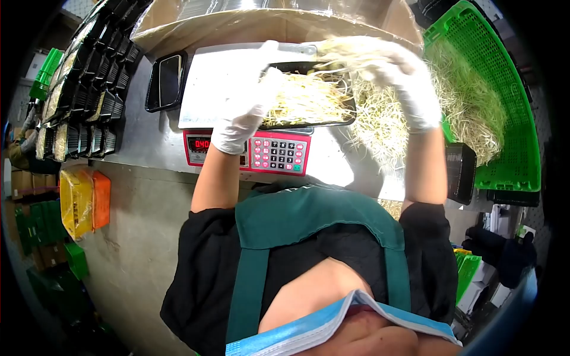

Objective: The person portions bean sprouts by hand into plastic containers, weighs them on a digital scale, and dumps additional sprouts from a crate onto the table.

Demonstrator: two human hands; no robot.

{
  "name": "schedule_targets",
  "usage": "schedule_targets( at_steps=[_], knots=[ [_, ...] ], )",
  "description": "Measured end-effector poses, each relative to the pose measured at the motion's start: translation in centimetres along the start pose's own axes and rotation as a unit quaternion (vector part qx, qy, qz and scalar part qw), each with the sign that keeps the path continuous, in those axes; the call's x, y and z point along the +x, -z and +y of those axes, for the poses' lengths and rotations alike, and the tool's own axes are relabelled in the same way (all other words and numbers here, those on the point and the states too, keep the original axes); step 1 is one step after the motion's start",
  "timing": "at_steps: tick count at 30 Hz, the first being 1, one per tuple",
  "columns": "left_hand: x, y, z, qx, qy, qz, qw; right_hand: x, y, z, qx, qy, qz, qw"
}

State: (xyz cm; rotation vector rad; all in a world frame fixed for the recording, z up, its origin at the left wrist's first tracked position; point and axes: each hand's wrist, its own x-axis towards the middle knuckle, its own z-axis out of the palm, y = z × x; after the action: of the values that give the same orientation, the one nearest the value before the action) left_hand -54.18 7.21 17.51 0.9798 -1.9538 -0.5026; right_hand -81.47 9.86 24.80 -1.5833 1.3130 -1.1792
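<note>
My left hand [248,110], in a white glove, grips the left end of a black plastic tray [309,123]; glare washes out part of its fingers. Pale bean sprouts [309,98] fill this tray, which is over a scale with a red front panel [193,159] and a keypad [278,155]. Slightly blurred, my gloved right hand [404,77] is closed on a bunch of bean sprouts [350,52] above the tray's far right corner. Below that hand, a loose heap of sprouts [377,115] spreads over the metal table.
A green crate [522,142] lies tilted at the right with more sprouts spilling from it. Black trays [460,172] stand near its lower edge. Stacked filled trays [89,89] line the left, beside a phone [171,80] in a black tray. A cardboard box [267,29] borders the back.
</note>
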Motion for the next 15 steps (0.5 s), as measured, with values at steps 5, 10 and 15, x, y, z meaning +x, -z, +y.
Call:
schedule_targets(
  at_steps=[5, 10, 15],
  knots=[
    [-2.8, 0.8, -0.8, -0.253, 0.069, 0.054, 0.964, 1.5, -2.9, 4.4, -0.151, 0.178, -0.243, 0.942],
    [-1.8, -0.9, 0.4, -0.021, -0.097, 0.085, 0.991, 1.6, -2.9, 4.1, -0.304, 0.214, -0.185, 0.91],
    [0.0, -3.4, 0.2, 0.179, -0.123, -0.095, 0.971, 1.2, -3.7, 5.4, -0.471, 0.274, -0.164, 0.822]
  ],
)
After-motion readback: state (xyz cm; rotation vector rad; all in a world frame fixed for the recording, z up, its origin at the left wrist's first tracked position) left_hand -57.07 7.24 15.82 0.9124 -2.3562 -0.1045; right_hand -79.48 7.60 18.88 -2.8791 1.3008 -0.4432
